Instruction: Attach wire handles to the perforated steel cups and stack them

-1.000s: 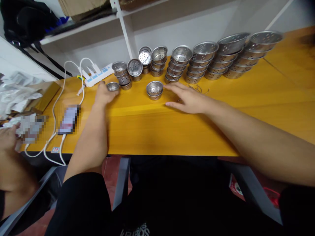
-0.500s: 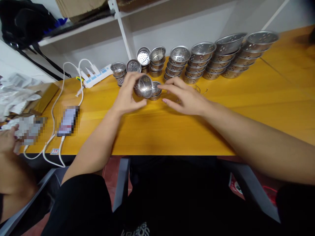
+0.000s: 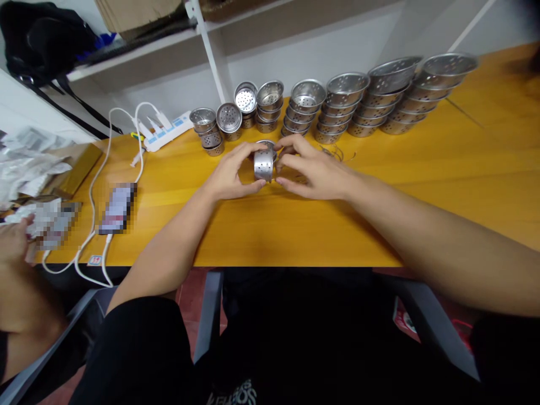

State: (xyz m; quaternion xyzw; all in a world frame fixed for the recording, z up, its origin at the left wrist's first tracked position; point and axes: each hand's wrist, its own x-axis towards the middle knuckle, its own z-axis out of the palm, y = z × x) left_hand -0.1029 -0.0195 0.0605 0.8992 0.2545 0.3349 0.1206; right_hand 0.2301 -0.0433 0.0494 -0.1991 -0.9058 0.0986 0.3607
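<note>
In the head view, a small perforated metal cup point(image 3: 264, 165) is tipped on its side above the table. My left hand point(image 3: 231, 173) grips it from the left, thumb below and fingers above. The fingertips of my right hand point(image 3: 310, 167) are curled at the cup's right edge and appear to pinch it. Just behind, another small perforated cup point(image 3: 266, 144) is mostly hidden by the held one. Beyond my hands stand stacks of cups: a short stack point(image 3: 212, 139) at the left, tilted cups point(image 3: 229, 117) beside it, and larger perforated bowls point(image 3: 348, 89) rightward.
The wooden table point(image 3: 295, 236) carries a phone point(image 3: 118, 208) with white cables and a power strip point(image 3: 169, 132) at left. A thin wire loop point(image 3: 335, 152) lies near my right hand. Another person's hand point(image 3: 14, 239) is at far left, by plastic bags point(image 3: 31, 163). A shelf point(image 3: 139, 48) overhangs the back.
My left hand has moved slightly right and turned the cup so its perforated side shows. My right fingers have curled in to the cup's edge.
</note>
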